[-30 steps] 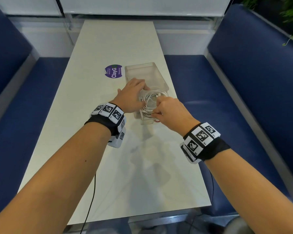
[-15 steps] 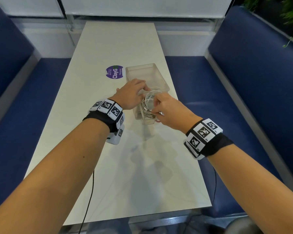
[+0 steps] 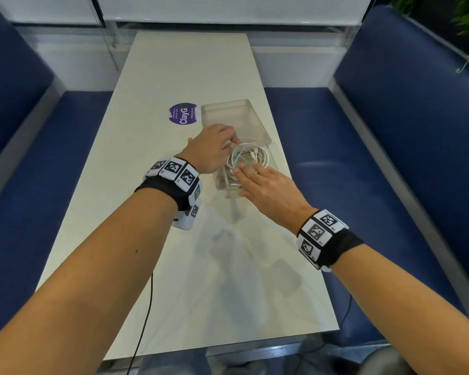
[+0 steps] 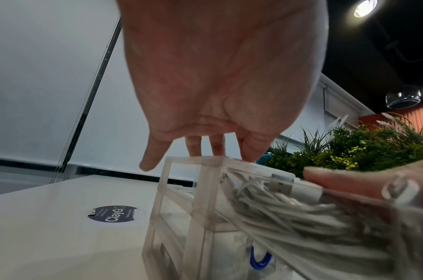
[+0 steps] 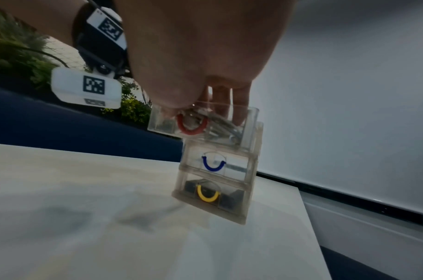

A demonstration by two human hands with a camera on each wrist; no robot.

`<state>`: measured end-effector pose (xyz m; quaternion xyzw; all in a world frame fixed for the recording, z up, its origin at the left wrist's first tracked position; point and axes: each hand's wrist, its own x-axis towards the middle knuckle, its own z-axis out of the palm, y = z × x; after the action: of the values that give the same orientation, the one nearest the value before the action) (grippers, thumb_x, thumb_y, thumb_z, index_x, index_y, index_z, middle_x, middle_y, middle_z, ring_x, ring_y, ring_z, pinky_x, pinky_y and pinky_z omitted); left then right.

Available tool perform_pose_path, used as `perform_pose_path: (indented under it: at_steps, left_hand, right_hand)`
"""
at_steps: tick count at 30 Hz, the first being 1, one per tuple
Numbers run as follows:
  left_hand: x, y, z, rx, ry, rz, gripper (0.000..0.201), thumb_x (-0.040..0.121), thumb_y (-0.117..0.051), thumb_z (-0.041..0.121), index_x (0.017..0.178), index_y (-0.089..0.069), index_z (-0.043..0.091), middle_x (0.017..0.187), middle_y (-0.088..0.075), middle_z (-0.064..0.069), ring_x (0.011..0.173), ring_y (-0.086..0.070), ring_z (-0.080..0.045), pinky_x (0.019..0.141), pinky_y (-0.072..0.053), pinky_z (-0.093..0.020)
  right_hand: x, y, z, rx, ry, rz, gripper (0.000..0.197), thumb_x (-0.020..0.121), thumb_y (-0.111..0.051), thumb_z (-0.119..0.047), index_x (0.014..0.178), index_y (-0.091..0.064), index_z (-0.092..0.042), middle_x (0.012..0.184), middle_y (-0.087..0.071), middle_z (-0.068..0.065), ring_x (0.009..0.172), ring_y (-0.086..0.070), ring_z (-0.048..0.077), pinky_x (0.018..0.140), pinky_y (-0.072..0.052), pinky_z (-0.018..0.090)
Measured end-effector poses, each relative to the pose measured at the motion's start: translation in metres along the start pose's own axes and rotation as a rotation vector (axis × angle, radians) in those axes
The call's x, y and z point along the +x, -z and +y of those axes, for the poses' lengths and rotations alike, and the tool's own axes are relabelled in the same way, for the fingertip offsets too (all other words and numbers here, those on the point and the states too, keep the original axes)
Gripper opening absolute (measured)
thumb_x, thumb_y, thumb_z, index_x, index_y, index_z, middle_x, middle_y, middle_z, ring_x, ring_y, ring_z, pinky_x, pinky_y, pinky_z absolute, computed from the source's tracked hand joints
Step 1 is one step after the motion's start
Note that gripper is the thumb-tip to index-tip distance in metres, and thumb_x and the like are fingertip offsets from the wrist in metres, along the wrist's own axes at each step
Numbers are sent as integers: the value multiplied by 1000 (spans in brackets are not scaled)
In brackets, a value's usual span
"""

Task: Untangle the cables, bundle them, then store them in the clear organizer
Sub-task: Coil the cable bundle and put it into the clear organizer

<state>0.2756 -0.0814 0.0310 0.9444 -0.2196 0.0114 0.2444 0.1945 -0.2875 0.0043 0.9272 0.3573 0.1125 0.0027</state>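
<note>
The right hand [image 3: 268, 185], fingers straight, presses the coiled white cables [image 3: 248, 161] down into the pulled-out top drawer [image 5: 203, 123] of the clear organizer [image 3: 234, 120], near the table's centre. At ten o'clock of it, the left hand [image 3: 211, 150] touches the organizer's top with relaxed fingers. If released, the coil may spring up and jam the drawer.

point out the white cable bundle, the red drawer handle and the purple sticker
white cable bundle [image 3: 248, 161], head view, on the coiled loops in the open top drawer
red drawer handle [image 5: 191, 128], right wrist view, on the bottom of its curve
purple sticker [image 3: 183, 114], head view, on its middle
</note>
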Motion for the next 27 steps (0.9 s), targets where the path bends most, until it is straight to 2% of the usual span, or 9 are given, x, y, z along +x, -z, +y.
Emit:
perform_pose_path:
  at_steps: [4, 7, 10, 12, 14, 17, 20, 23, 27]
  left_hand:
    - [1, 1, 1, 11, 0, -11, 24, 103, -47, 18, 121, -61, 11, 144, -51, -10, 137, -42, -27, 113, -29, -38]
    - [-1, 4, 1, 0, 14, -26, 26, 102, -46, 11, 123, -62, 11, 145, -50, -9, 138, -41, -25, 111, -28, -33]
    - [-1, 8, 0, -30, 14, -39, 30, 101, -44, 6, 124, -64, 11, 145, -50, -8, 139, -41, -23, 106, -26, -25]
    - [-1, 9, -1, -33, 14, -36, 32, 101, -43, 3, 124, -64, 10, 145, -50, -9, 137, -42, -23, 102, -25, -21]
    - [-1, 8, -1, -40, 8, -31, 32, 100, -43, 1, 123, -64, 8, 145, -51, -10, 137, -43, -24, 102, -26, -21]
    - [-2, 7, -1, -50, 3, -29, 31, 100, -43, 1, 123, -64, 7, 144, -51, -11, 137, -42, -25, 106, -28, -26]
    - [-2, 7, -2, -43, -9, -27, 31, 101, -43, 2, 123, -64, 7, 143, -52, -11, 137, -42, -25, 105, -29, -26]
    - [-2, 6, -3, -37, -12, -27, 31, 101, -43, 2, 123, -64, 7, 144, -52, -11, 136, -43, -24, 103, -28, -24]
    - [-1, 6, -3, -32, -5, -25, 32, 101, -43, 3, 124, -64, 8, 144, -52, -10, 137, -43, -25, 106, -33, -31]
  right_hand:
    - [13, 4, -2, -72, -14, -138, 52, 103, -33, -35, 141, -53, -6, 131, -65, 10, 115, -64, 31, 84, -57, 42]
    - [27, 12, -7, -83, -46, -138, 48, 105, -41, -33, 147, -45, -10, 131, -64, 6, 114, -63, 28, 84, -53, 40]
    - [38, 14, -13, -112, -47, -121, 48, 106, -40, -31, 150, -38, -12, 132, -61, 5, 116, -61, 27, 81, -52, 39]
    - [39, 12, -12, -106, -67, -113, 48, 105, -41, -30, 149, -39, -11, 132, -61, 5, 117, -60, 27, 80, -52, 39]
    - [35, 10, -10, -80, -80, -39, 47, 102, -52, -28, 144, -48, -10, 131, -63, 8, 116, -63, 28, 75, -56, 39]
    - [24, -5, -5, -55, -15, 180, 49, 86, -72, -10, 134, -61, -18, 129, -66, 8, 110, -68, 31, 65, -58, 38]
    - [16, -16, -3, -32, 66, 300, 50, 77, -75, 3, 121, -71, -19, 127, -69, 8, 110, -69, 38, 72, -58, 40]
    - [16, -18, -5, 14, 55, 362, 41, 79, -71, 1, 115, -74, -17, 122, -71, 9, 108, -69, 36, 76, -57, 41]
    - [21, -12, -10, 101, 18, 335, 26, 80, -68, -4, 104, -74, -14, 109, -72, 7, 91, -68, 28, 67, -57, 37]
